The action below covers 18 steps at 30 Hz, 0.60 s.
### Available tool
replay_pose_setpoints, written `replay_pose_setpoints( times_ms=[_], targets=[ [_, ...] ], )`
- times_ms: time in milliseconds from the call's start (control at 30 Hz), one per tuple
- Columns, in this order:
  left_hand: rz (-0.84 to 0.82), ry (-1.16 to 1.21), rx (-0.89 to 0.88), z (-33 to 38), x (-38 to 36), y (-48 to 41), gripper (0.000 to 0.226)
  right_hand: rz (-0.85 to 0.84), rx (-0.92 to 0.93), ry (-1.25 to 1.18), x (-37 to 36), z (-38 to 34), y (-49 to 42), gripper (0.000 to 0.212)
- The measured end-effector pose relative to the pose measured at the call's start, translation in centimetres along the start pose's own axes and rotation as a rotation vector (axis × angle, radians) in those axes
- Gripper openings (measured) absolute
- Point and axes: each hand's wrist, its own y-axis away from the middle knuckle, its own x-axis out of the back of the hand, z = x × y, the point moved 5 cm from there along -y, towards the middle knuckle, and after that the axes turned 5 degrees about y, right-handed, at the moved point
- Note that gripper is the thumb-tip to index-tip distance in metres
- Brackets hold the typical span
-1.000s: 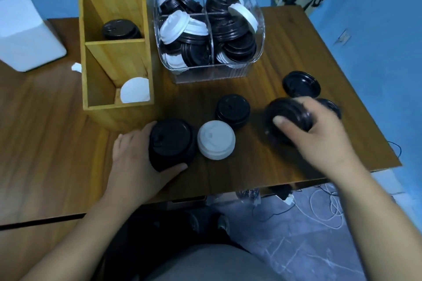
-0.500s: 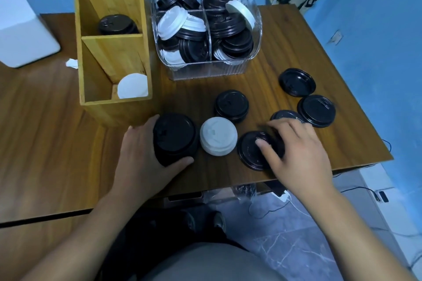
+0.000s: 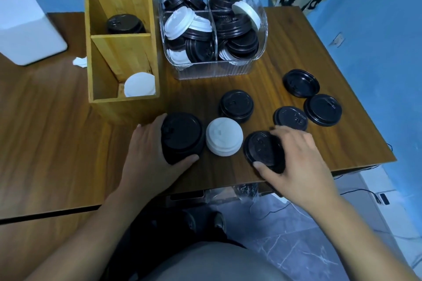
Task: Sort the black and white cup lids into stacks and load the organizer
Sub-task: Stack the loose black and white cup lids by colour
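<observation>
Since a second ago the right hand (image 3: 299,159) has carried its black lid (image 3: 260,147) in from the right side of the table (image 3: 57,132) to the near edge, while the left hand (image 3: 148,155) has stayed put. The right hand grips that lid, thumb on the near rim and fingers curled over the far side; whether it lies flat on the wood cannot be told. At its 9 o'clock, just beside it, stands the white stack (image 3: 223,136), and at 9 o'clock of that the black stack (image 3: 182,134), clasped by the left hand with thumb in front and fingers behind. A low stack (image 3: 236,105) of black lids sits at the white stack's 12 o'clock. Three loose lids (image 3: 322,109), all black, lie at 1 to 2 o'clock of the right hand. Farther off, the organizer (image 3: 123,107) holds a white lid (image 3: 139,84) in its near compartment and black lids (image 3: 125,24) in the next. At its 3 o'clock the clear bin (image 3: 214,70) holds mixed lids.
</observation>
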Motion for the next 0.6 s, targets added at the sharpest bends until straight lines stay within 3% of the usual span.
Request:
replay_pose_setpoints(
  times_ms=[133,333,467,600],
  targets=[
    [-0.015,0.056,0.032,-0.3,0.0,0.0,0.113,0.011,-0.031,-0.051,-0.9,-0.2,-0.4,0.075],
    [0.013,0.108,0.021,-0.6,0.2,-0.1,0.101,0.065,-0.121,-0.345,1.7,0.7,-1.2,0.075],
    [0.015,0.124,0.028,-0.5,0.3,-0.3,0.1,-0.001,0.135,-0.458,3.3,-4.2,-3.8,0.077],
    [0.012,0.131,0.013,-0.4,0.4,-0.4,0.098,-0.185,0.409,-0.37,2.0,-10.3,-7.3,0.077]
  ],
)
